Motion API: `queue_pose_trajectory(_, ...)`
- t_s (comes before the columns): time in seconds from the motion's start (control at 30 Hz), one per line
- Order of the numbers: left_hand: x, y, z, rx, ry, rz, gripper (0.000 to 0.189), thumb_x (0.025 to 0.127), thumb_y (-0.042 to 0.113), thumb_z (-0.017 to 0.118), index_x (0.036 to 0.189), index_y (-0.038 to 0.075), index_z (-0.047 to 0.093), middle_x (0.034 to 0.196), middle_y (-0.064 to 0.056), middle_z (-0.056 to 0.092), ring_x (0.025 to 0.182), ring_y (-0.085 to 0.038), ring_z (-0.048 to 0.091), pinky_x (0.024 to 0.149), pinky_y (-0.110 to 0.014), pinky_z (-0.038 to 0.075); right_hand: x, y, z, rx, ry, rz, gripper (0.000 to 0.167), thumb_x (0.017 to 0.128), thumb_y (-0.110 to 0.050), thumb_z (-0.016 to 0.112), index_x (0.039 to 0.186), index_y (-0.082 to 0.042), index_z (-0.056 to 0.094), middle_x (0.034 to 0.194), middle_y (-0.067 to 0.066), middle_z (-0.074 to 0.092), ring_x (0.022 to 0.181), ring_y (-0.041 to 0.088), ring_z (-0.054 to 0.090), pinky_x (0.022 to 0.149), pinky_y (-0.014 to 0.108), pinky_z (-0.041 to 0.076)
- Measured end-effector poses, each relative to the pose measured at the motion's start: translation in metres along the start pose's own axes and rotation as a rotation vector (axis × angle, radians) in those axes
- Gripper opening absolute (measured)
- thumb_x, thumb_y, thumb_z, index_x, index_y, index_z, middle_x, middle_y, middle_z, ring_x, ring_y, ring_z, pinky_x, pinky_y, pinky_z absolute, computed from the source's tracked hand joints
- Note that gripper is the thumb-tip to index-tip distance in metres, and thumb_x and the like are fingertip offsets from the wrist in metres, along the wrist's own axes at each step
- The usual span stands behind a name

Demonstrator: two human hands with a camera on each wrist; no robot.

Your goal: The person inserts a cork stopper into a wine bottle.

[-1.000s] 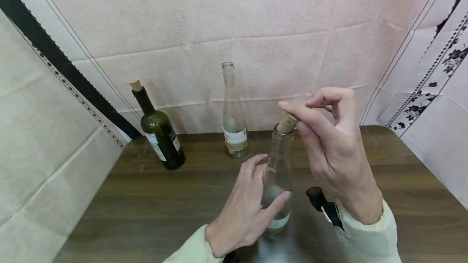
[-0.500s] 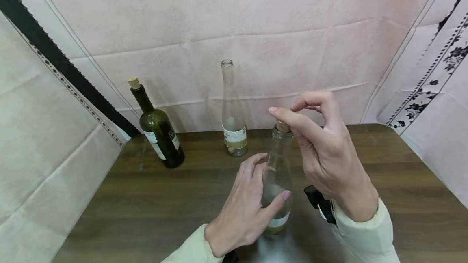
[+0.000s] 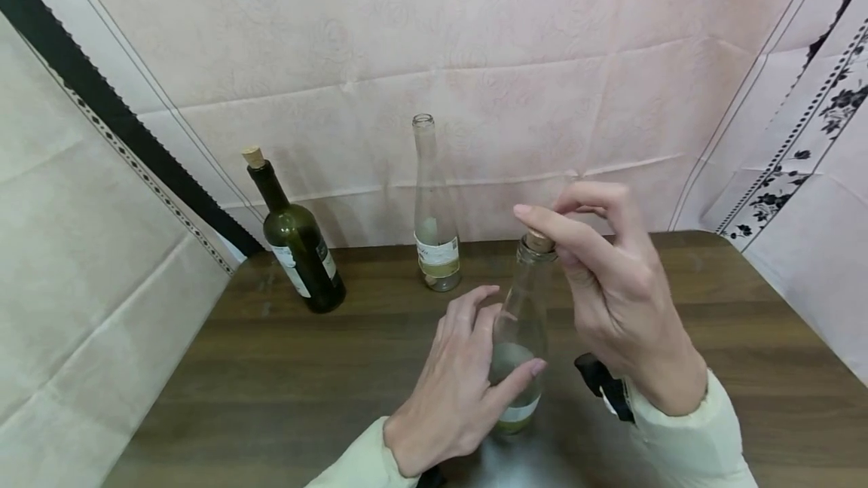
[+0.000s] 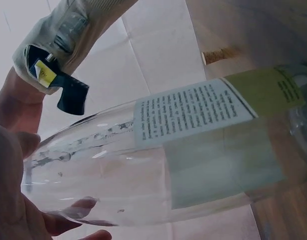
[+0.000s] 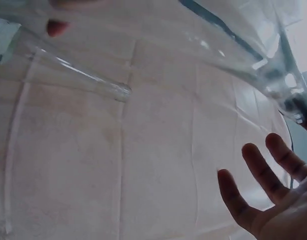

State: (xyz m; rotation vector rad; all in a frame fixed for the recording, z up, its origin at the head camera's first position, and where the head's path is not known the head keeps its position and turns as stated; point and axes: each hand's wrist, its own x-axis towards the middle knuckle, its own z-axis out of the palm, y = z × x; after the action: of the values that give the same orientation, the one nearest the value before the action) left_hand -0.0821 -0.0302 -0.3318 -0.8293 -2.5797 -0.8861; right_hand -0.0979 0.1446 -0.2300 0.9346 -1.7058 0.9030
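Note:
A clear glass bottle point(image 3: 522, 318) with a white and olive label stands before me, its top leaning slightly right. My left hand point(image 3: 457, 390) holds its body, thumb in front and fingers on the far side. A cork point(image 3: 539, 241) sits in the bottle's mouth with only its upper part showing. My right hand point(image 3: 620, 292) holds the cork, index finger laid over its top and thumb by its side near the rim. In the right wrist view the other fingers point(image 5: 261, 172) of that hand are spread apart from the glass.
Farther back on the wooden table point(image 3: 285, 398) stand an uncorked clear bottle point(image 3: 436, 224) and, to its left, a dark green wine bottle point(image 3: 298, 247) topped with a cork point(image 3: 253, 157). The left wrist view shows another cork point(image 4: 218, 55) lying down. A pale cloth point(image 3: 339, 36) hangs behind.
The cork, at first tilted and mostly above the rim, has gone deeper into the bottle's mouth. My right hand came down and left with it, then shifted slightly right as the bottle's top leaned right.

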Motion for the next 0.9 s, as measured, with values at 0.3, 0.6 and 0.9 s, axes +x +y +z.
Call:
queue_pose_trajectory(0.3, -0.002, -0.006, -0.004, 0.000, 0.016, -0.053, 0.056, 0.097, 0.065, 0.052, 0.126, 0.017, 0.057, 0.155, -0.001, 0.038, 0.145, -0.018, 0.035, 0.112, -0.048, 0.039, -0.005, 0.000, -0.010, 0.021, -0.046, 0.037, 0.043, 0.109, -0.030, 0.045, 0.134, -0.002, 0.064, 0.126, 0.030, 0.051, 0.108, 0.020, 0.054, 0.094, 0.022, 0.040)
queue_pose_trajectory(0.6, -0.003, -0.016, -0.011, -0.004, 0.045, -0.090, 0.057, 0.096, 0.063, 0.057, 0.127, 0.016, 0.058, 0.155, -0.002, 0.040, 0.144, -0.021, 0.037, 0.114, -0.050, 0.038, -0.014, 0.008, -0.036, -0.106, -0.119, 0.096, 0.039, 0.108, -0.029, 0.050, 0.129, -0.001, 0.069, 0.110, 0.019, 0.061, 0.095, 0.005, 0.050, 0.083, 0.013, 0.035)
queue_pose_trajectory(0.9, -0.005, -0.026, -0.017, -0.001, 0.090, -0.128, 0.060, 0.095, 0.062, 0.060, 0.132, 0.015, 0.058, 0.151, -0.002, 0.042, 0.137, -0.021, 0.041, 0.112, -0.049, 0.038, -0.030, 0.019, -0.054, -0.192, -0.219, 0.165, 0.034, 0.105, -0.027, 0.056, 0.128, -0.007, 0.070, 0.111, 0.011, 0.065, 0.103, 0.003, 0.053, 0.086, 0.013, 0.034)
